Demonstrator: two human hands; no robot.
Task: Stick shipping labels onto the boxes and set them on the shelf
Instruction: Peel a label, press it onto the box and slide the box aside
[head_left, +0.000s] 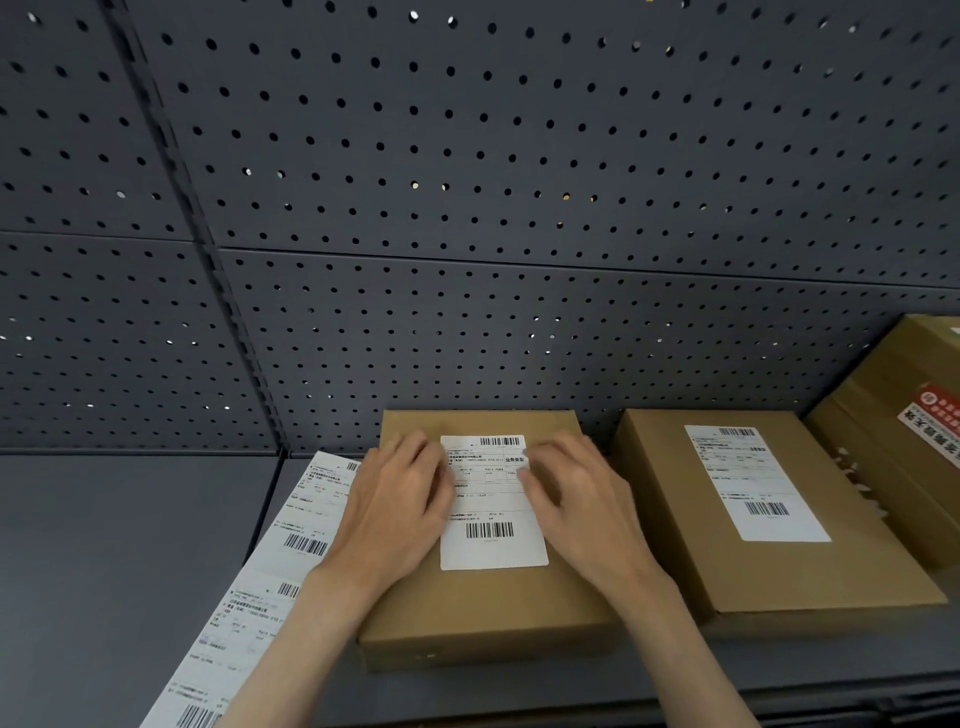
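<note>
- The left hand (400, 506) lies flat on the top of a flat brown cardboard box (483, 597). Its fingers are straight and press on the left edge of a white paper shipping label with black barcodes (491, 525).
- The right hand (576, 501) lies flat on the same box. Its straight fingers press on the right edge of the label. The two hands are a little apart, with the label between them.
- The label sits on the middle of the box top.
- The box sits on a dark grey metal shelf (130, 545), with its far side near a dark grey back wall full of small round holes (467, 182).
- A long white strip of more labels (260, 597) lies on the shelf just to the left of the box. The left arm crosses over it.
- A second brown cardboard box (769, 577) sits just to the right, with its own white label (753, 483) stuck on top.
- At the far right is one more brown box with a red and white sticker (898, 431).
</note>
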